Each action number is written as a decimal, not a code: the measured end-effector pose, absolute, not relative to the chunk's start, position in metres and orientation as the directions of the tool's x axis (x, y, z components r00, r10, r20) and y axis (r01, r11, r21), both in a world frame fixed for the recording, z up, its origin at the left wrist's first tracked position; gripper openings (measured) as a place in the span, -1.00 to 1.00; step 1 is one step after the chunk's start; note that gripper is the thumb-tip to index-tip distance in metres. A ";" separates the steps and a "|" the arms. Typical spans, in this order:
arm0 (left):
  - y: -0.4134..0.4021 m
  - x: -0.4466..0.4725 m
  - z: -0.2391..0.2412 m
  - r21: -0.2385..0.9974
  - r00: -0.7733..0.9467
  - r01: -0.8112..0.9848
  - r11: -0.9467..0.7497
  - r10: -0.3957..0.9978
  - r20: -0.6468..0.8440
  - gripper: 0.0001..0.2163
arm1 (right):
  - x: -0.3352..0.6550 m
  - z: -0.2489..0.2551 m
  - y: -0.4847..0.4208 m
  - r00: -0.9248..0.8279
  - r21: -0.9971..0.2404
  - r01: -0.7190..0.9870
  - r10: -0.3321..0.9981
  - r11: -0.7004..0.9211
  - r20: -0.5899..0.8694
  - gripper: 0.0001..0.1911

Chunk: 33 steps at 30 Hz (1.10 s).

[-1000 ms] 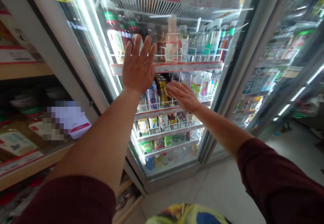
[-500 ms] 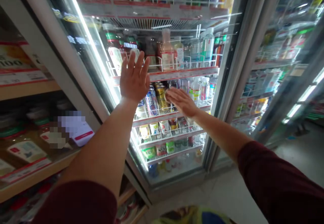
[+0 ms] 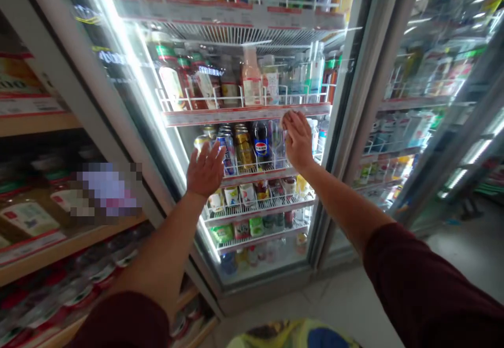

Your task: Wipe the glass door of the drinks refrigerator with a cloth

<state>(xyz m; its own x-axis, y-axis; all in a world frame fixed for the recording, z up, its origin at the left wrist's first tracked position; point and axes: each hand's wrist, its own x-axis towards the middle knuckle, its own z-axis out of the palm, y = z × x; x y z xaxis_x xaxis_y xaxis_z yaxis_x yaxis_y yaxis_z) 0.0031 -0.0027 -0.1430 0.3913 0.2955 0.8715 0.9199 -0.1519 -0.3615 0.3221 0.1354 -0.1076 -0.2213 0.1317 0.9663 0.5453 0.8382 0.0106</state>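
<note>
The glass door (image 3: 205,232) of an upright drinks fridge stands closed before me. My left hand (image 3: 205,172) is spread with fingers apart, at or just before the glass, in front of the shelf of cans (image 3: 226,151). Higher and to the right, my right hand (image 3: 298,140) is up by the glass, its fingers curled together. A small pale edge shows at its fingertips, too blurred to name. Between the hands, behind the glass, are gold cans (image 3: 244,148) and a dark cola bottle with a blue label (image 3: 261,140). Contact with the glass is hard to tell.
A wooden shelf (image 3: 47,122) with large bottles (image 3: 31,209) runs along the left, with a blurred-out patch. A second glass-door fridge (image 3: 397,101) stands right. Below is a pale tiled floor (image 3: 271,298); something yellow and blue (image 3: 295,335) is at the bottom edge.
My left hand has come down from the bottle shelf to the can shelf. My right hand has moved up and right along the door. The view has shifted slightly.
</note>
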 end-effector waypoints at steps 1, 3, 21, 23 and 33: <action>-0.002 0.001 -0.147 -0.345 0.374 0.927 -0.148 0.300 0.877 -0.28 | 0.319 -0.110 0.135 -0.173 -0.035 0.553 0.156 0.832 0.973 -0.28; 0.000 -0.002 -0.148 -0.321 0.352 0.936 -0.146 0.319 0.880 -0.30 | 0.308 -0.123 0.126 -0.310 0.043 0.514 0.138 0.857 0.941 -0.28; 0.000 -0.004 -0.145 -0.174 0.239 0.968 -0.181 0.453 0.859 -0.39 | 0.289 -0.116 0.112 -0.740 0.323 0.289 -0.004 0.901 0.672 -0.41; -0.001 -0.003 -0.144 -0.163 0.232 0.969 -0.183 0.468 0.853 -0.40 | 0.300 -0.103 0.128 -0.528 0.189 0.434 0.078 0.881 0.846 -0.37; -0.003 0.001 -0.144 -0.139 0.205 0.975 -0.173 0.465 0.861 -0.42 | 0.307 -0.155 0.118 -0.772 0.392 0.241 -0.070 0.888 0.632 -0.41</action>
